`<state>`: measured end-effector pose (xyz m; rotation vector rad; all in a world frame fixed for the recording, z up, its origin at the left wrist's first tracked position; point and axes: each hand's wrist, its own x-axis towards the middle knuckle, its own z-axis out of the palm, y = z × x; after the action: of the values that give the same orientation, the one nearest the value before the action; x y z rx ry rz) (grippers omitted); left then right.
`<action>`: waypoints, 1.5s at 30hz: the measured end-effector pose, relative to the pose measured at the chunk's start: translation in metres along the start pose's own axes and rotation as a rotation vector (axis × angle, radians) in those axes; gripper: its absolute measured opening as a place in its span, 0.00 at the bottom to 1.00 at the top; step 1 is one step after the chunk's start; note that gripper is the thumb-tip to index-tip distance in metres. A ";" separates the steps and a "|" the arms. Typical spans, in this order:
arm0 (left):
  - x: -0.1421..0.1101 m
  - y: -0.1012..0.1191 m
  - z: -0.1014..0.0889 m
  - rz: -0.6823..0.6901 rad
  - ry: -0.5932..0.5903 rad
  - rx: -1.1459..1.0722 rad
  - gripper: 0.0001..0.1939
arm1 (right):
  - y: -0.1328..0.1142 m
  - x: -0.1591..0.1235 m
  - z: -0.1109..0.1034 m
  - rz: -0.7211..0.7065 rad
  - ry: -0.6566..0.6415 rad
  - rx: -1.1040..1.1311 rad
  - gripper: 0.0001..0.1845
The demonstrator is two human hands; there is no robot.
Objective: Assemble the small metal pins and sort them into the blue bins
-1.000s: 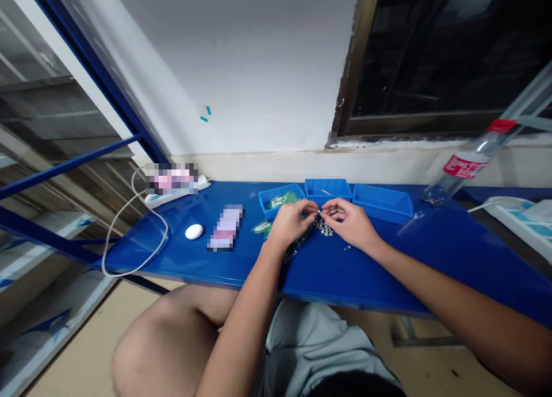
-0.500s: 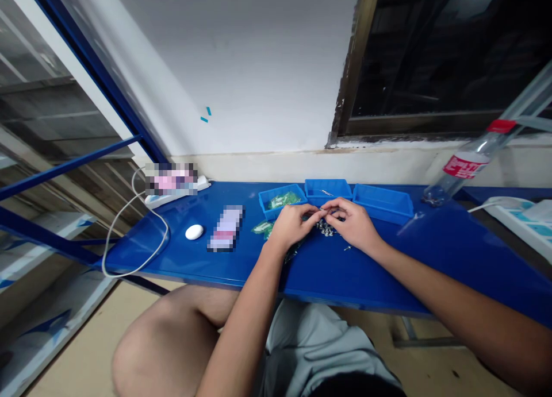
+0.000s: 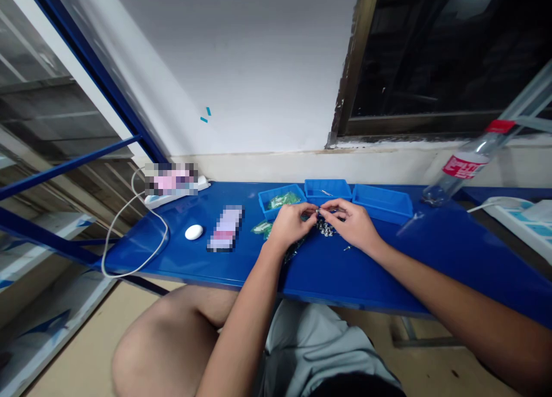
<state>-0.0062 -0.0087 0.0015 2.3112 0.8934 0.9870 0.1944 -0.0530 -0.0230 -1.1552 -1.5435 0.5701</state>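
My left hand (image 3: 292, 222) and my right hand (image 3: 351, 223) meet over the blue table, fingertips almost touching. Between them is a small shiny metal part (image 3: 318, 211), too small to name surely. My right thumb and fingers pinch it. The left thumb and fingers are closed at its other side; whether they grip the same piece or another is hidden. Below the fingertips lies a pile of small screw-like metal parts (image 3: 326, 229), partly covered by my hands. One loose metal piece (image 3: 347, 248) lies apart, nearer me. Green plastic packets (image 3: 261, 228) lie left of my left hand.
Behind my hands stand a blue bin (image 3: 264, 204) with green packets, a second blue bin (image 3: 340, 189) with a thin metal rod, and another blue bin (image 3: 383, 204). Also here are a bottle (image 3: 463, 167), a blurred phone-like slab (image 3: 226, 229), a white oval object (image 3: 194, 232) and a cable (image 3: 106, 253).
My fingertips have drawn slightly apart, and the small metal part shows more between them. The right hand's grip has shifted a little; the pile and bins stay put.
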 end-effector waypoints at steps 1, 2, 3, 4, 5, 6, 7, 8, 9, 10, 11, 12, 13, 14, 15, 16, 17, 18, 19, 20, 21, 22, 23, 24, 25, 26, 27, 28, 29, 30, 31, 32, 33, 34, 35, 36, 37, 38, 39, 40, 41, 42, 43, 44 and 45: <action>0.000 0.000 0.000 0.001 0.000 -0.002 0.11 | -0.001 0.000 0.000 0.000 0.000 -0.004 0.14; 0.000 0.000 0.000 0.002 0.001 -0.003 0.11 | -0.001 0.000 0.000 0.001 -0.002 -0.008 0.14; 0.000 0.000 0.000 0.002 0.003 -0.003 0.11 | -0.001 0.000 0.000 0.004 -0.005 -0.010 0.14; 0.000 -0.001 0.000 0.003 0.005 -0.002 0.11 | -0.001 0.000 0.000 0.008 -0.008 -0.011 0.14; 0.000 -0.001 0.000 0.005 0.006 -0.005 0.10 | 0.000 0.000 0.000 0.012 -0.011 -0.010 0.14; 0.000 -0.001 0.000 0.009 0.008 -0.010 0.10 | 0.001 0.000 0.000 0.015 -0.012 -0.008 0.14; 0.000 -0.002 0.000 0.012 0.011 -0.020 0.10 | 0.001 0.000 -0.001 0.015 -0.011 -0.006 0.14; 0.000 -0.002 0.001 0.016 0.014 -0.031 0.10 | 0.002 0.001 -0.001 0.012 -0.009 -0.003 0.15; 0.000 -0.002 0.001 0.019 0.020 -0.042 0.10 | 0.002 0.001 -0.001 0.006 -0.007 0.000 0.15; 0.000 -0.002 0.001 0.022 0.025 -0.050 0.11 | 0.003 0.001 -0.001 -0.001 -0.006 0.002 0.16; 0.000 -0.002 0.001 0.024 0.030 -0.055 0.11 | 0.003 0.002 -0.001 -0.009 -0.005 0.004 0.16; 0.000 -0.002 0.001 0.025 0.033 -0.058 0.11 | 0.003 0.002 -0.001 -0.016 -0.006 0.005 0.17; 0.000 -0.001 0.001 0.024 0.035 -0.059 0.11 | 0.003 0.002 -0.002 -0.023 -0.008 0.004 0.17; 0.001 -0.001 0.001 0.023 0.037 -0.058 0.11 | 0.003 0.003 -0.002 -0.029 -0.008 0.001 0.17; 0.001 0.000 0.001 0.021 0.039 -0.058 0.11 | 0.002 0.003 -0.002 -0.036 -0.007 -0.003 0.17; 0.001 0.000 0.000 0.019 0.043 -0.058 0.11 | 0.002 0.003 -0.002 -0.043 -0.004 -0.006 0.18; 0.001 0.001 0.000 0.019 0.049 -0.060 0.11 | 0.002 0.003 -0.002 -0.049 -0.002 -0.009 0.18; 0.001 0.001 -0.001 0.020 0.055 -0.065 0.11 | 0.002 0.002 -0.002 -0.055 0.001 -0.010 0.19; 0.001 0.002 -0.001 0.021 0.062 -0.076 0.10 | 0.002 0.002 -0.003 -0.062 0.005 -0.010 0.19; 0.001 0.002 -0.001 0.022 0.068 -0.090 0.10 | 0.001 0.002 -0.003 -0.068 0.007 -0.009 0.19; 0.001 0.002 -0.001 0.021 0.071 -0.106 0.10 | 0.001 0.002 -0.003 -0.075 0.009 -0.008 0.20; 0.001 0.002 -0.001 0.019 0.073 -0.120 0.10 | 0.001 0.002 -0.004 -0.081 0.009 -0.009 0.20; 0.001 0.002 -0.001 0.015 0.072 -0.131 0.10 | 0.001 0.002 -0.004 -0.085 0.009 -0.011 0.20; 0.001 0.002 -0.001 0.012 0.071 -0.139 0.10 | 0.000 0.002 -0.004 -0.087 0.009 -0.014 0.19; 0.001 0.002 0.000 0.009 0.071 -0.145 0.10 | 0.000 0.002 -0.005 -0.088 0.010 -0.015 0.19; 0.001 0.001 0.000 0.006 0.071 -0.148 0.10 | 0.000 0.002 -0.005 -0.088 0.010 -0.013 0.19; 0.001 0.001 0.000 0.004 0.073 -0.152 0.11 | 0.001 0.002 -0.004 -0.091 0.010 -0.009 0.19; 0.002 0.001 0.000 0.002 0.074 -0.155 0.11 | 0.001 0.002 -0.004 -0.095 0.008 -0.004 0.19; 0.002 0.001 0.000 0.000 0.074 -0.159 0.11 | 0.000 0.002 -0.004 -0.100 0.004 -0.001 0.19; 0.002 0.000 0.000 -0.001 0.071 -0.161 0.11 | 0.000 0.002 -0.003 -0.106 0.002 -0.005 0.19; 0.002 0.000 0.000 0.001 0.065 -0.161 0.11 | -0.001 0.002 -0.003 -0.116 0.000 -0.017 0.18; 0.002 0.000 0.000 0.006 0.057 -0.158 0.11 | -0.002 0.002 -0.002 -0.129 -0.003 -0.038 0.17; 0.001 0.000 0.000 0.016 0.046 -0.151 0.11 | -0.003 0.002 -0.003 -0.145 -0.002 -0.070 0.16; 0.001 0.000 -0.001 0.030 0.030 -0.138 0.11 | -0.005 0.002 -0.003 -0.165 0.002 -0.112 0.13; 0.001 0.001 -0.001 0.044 0.010 -0.119 0.11 | -0.007 0.003 -0.005 -0.186 0.012 -0.162 0.11; 0.000 0.001 -0.001 0.058 -0.014 -0.094 0.11 | -0.008 0.004 -0.007 -0.204 0.025 -0.217 0.09; -0.001 0.002 -0.001 0.071 -0.037 -0.062 0.11 | -0.009 0.005 -0.010 -0.219 0.041 -0.275 0.09; -0.001 0.003 -0.001 0.084 -0.057 -0.025 0.12 | -0.009 0.007 -0.014 -0.229 0.062 -0.334 0.08; -0.002 0.003 0.000 0.099 -0.076 0.015 0.14 | -0.008 0.009 -0.020 -0.232 0.083 -0.394 0.09; -0.003 0.003 0.000 0.116 -0.094 0.055 0.16 | -0.007 0.012 -0.026 -0.231 0.104 -0.458 0.09; -0.003 0.003 0.001 0.132 -0.112 0.089 0.18 | -0.004 0.015 -0.033 -0.223 0.131 -0.526 0.10; -0.004 0.003 0.001 0.147 -0.134 0.116 0.20 | -0.001 0.018 -0.040 -0.207 0.161 -0.608 0.10; -0.004 0.002 0.002 0.158 -0.158 0.135 0.22 | 0.003 0.020 -0.048 -0.189 0.189 -0.698 0.10; -0.005 0.001 0.003 0.166 -0.183 0.148 0.24 | 0.008 0.022 -0.055 -0.166 0.187 -0.785 0.10; -0.005 -0.001 0.004 0.171 -0.202 0.157 0.25 | 0.012 0.024 -0.061 -0.133 0.169 -0.856 0.10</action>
<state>-0.0059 -0.0120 -0.0039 2.6009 0.7240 0.7536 0.2561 -0.0395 -0.0028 -1.6519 -1.7411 -0.3270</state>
